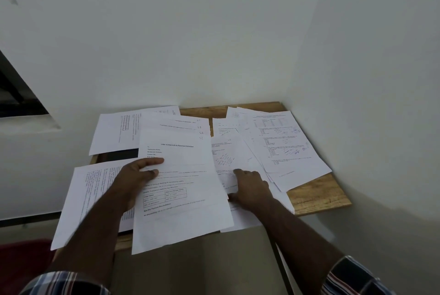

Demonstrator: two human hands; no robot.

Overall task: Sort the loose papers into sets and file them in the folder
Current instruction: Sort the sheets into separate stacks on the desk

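Note:
Loose printed papers cover a small wooden table [317, 196]. My left hand [139, 176] holds the left edge of a letter sheet with a table printed on it [181, 199]; its fingers lie on top, and the thumb seems tucked under. My right hand [253, 190] rests on a fanned pile of question sheets with blue pen marks [285, 149], fingertips pressing the paper. Behind the letter sheet, stacked sheets show handwritten corner marks S1, S2, S3 [188, 125]. A dark folder [121, 154] shows between the papers at the left, mostly covered.
One printed sheet [114, 132] lies at the table's back left and another [83, 199] overhangs the front left edge. White walls close the table in behind and on the right. A dark window frame [16, 94] is at the far left.

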